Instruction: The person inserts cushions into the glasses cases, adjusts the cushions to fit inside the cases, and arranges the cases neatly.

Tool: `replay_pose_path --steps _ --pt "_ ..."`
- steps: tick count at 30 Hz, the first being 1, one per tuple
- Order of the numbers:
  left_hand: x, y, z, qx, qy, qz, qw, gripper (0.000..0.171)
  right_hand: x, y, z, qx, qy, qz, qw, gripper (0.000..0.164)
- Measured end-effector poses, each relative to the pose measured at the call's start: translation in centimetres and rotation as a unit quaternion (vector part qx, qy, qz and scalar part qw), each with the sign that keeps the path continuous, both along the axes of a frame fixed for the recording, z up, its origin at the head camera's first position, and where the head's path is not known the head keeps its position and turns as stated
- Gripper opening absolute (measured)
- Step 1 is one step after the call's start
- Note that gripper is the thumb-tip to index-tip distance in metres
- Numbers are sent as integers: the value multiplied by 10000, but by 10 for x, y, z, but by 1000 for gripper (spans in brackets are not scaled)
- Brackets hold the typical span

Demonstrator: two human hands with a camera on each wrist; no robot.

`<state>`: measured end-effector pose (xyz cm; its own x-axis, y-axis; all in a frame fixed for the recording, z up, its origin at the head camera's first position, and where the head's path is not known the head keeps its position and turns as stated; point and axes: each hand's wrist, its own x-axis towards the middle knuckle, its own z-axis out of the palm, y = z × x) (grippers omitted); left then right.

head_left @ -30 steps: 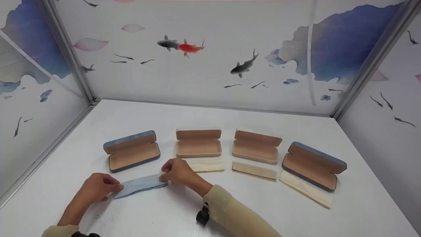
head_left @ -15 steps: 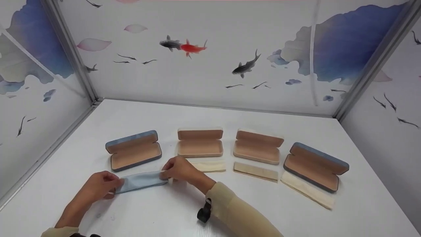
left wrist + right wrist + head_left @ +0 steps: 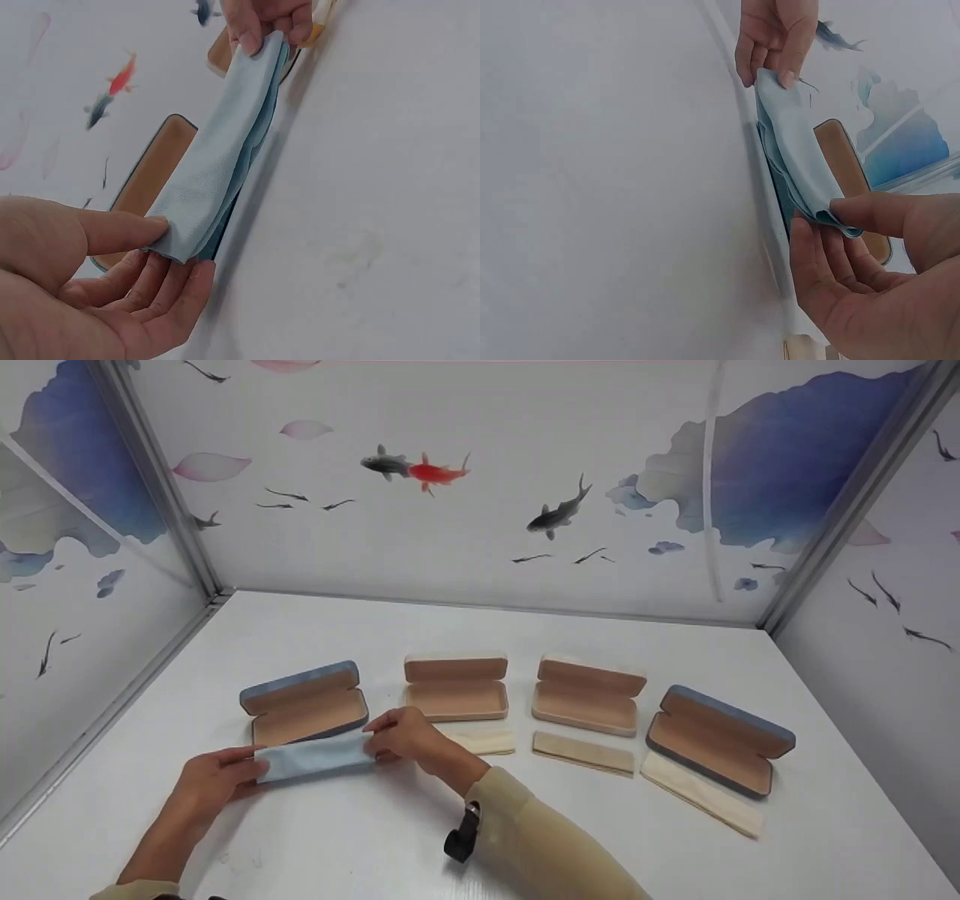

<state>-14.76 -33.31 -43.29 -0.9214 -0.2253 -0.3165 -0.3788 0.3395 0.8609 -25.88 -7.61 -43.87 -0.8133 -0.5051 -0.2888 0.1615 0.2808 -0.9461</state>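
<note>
Fingers (image 3: 184, 309) pinch both ends of the folded blue cloth (image 3: 315, 757), which spans between them

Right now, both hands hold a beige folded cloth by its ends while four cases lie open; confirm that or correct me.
Not beige: the folded cloth is light blue, as the head view shows. The left hand and right hand do hold its ends, and the rest stands.

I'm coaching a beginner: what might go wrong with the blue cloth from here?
Pinched only at its ends by the left hand and right hand, the blue cloth might unfold, since its layers gape along one edge. In the head view it overlaps part of the leftmost blue case, so a low move might bump that case.
</note>
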Motion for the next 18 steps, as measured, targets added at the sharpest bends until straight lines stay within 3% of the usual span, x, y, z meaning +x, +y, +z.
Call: replay_pose_path --steps 5,12,16,18 --pt "-2 -4 1 528 204 204 9982 65 -7 -5 -2 -352 -135 -303 9988 19" --pt "-7 -6 6 1310 389 679 9883 69 -13 -15 -2 -760 -81 -827 9936 22" --pt "-10 -8 8 1525 491 788 9839 69 -17 -20 -2 -808 62 -1034 9913 21" --pt "-13 -9 8 1432 501 715 9858 69 -20 -22 -1 -780 140 -1114 9906 20"
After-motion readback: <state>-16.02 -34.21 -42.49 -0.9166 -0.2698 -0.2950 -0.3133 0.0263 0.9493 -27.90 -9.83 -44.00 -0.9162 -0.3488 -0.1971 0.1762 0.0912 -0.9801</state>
